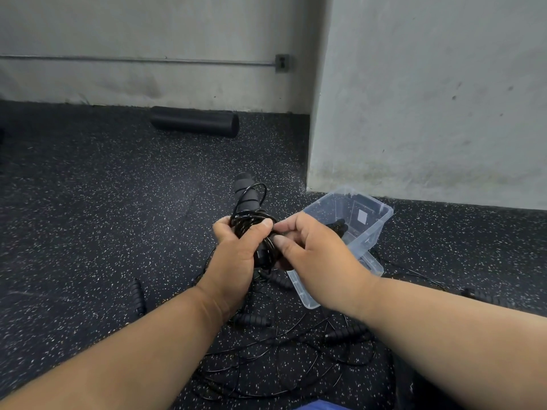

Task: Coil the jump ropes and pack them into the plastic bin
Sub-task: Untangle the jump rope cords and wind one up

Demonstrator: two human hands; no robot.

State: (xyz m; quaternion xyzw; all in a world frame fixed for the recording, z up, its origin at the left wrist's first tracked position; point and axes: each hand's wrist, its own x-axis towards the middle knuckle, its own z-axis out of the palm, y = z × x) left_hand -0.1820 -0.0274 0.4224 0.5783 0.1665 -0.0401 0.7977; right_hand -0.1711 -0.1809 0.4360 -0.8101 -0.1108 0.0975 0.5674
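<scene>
My left hand point(235, 255) grips a black jump rope point(248, 202) above the floor, its foam handles sticking up and its thin cord wound round them. My right hand point(310, 250) pinches the cord of that bundle at its lower part. Just right of my hands stands a clear plastic bin point(370, 229), tilted, with a black rope partly visible inside. Loose black jump ropes point(281, 350) lie tangled on the floor below my hands, with several foam handles point(254, 319) among them.
Dark speckled rubber floor point(103, 217) all around. A black foam roller point(195, 121) lies by the far wall. A grey concrete pillar point(429, 99) rises right behind the bin. A wall outlet point(281, 63) sits on the back wall.
</scene>
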